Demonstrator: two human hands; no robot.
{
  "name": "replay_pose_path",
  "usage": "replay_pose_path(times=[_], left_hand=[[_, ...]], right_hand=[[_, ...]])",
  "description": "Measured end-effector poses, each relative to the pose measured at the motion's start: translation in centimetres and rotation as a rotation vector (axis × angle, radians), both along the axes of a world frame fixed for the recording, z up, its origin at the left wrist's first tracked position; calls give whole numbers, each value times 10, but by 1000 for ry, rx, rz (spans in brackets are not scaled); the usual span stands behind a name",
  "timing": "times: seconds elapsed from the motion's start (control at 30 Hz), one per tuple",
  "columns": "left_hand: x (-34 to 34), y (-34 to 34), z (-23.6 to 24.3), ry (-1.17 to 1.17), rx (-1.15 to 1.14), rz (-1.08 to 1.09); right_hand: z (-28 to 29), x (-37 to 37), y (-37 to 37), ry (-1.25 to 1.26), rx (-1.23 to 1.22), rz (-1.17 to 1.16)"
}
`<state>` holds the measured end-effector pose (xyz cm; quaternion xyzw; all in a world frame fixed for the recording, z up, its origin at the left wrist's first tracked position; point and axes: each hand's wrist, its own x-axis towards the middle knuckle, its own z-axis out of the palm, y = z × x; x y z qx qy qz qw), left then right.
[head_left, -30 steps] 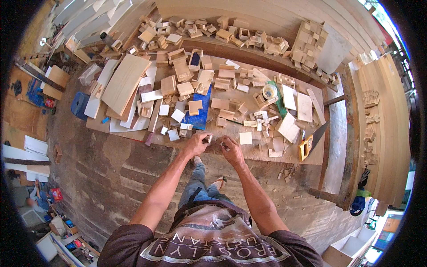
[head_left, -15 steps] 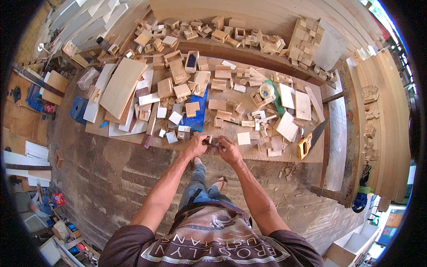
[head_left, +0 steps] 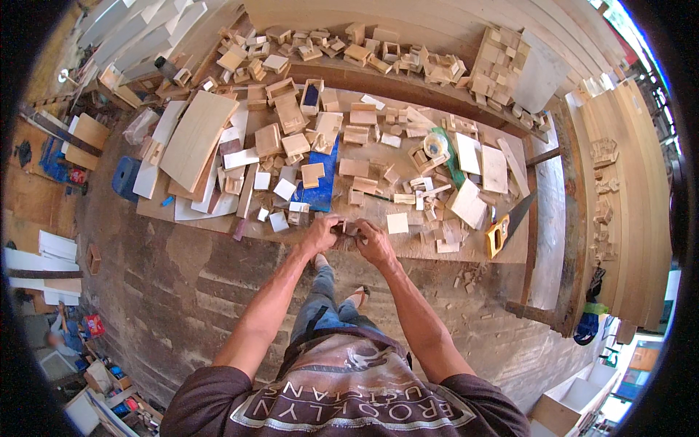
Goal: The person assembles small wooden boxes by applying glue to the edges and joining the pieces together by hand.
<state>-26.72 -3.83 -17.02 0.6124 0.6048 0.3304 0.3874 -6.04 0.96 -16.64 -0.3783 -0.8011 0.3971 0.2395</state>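
Both hands meet at the near edge of the workbench. My left hand is closed, fingers pinched on a small wooden piece. From the other side my right hand grips the same piece, its fingers curled. The piece is small and partly covered by the fingers, so its exact shape is unclear. Just right of the hands lies a pale square block. Beyond them is a blue sheet with an L-shaped wooden piece on it.
Small wooden boxes and offcuts cover the bench. A handsaw with a yellow handle lies at its right edge, near a round tub. Large boards are stacked at left. More pieces line a back shelf. Another person is far left.
My hands stay close together at the bench edge, with the small piece turned slightly between the fingers. The whole view has shifted a little; the bench items lie as before.
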Motion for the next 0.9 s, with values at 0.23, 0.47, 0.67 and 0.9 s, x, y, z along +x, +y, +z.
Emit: replay_pose_path(times=[0.23,0.47,0.67,0.9], left_hand=[[-1,2,-4,35,48,0],[-2,3,2,43,18,-2],[-4,5,-9,38,40,-10],[-2,6,-1,-32,31,-13]], right_hand=[[2,1,0,-32,-99,-24],[7,0,-2,-5,-134,-43],[5,1,1,-62,-142,-46],[-3,3,1,-51,-145,-54]])
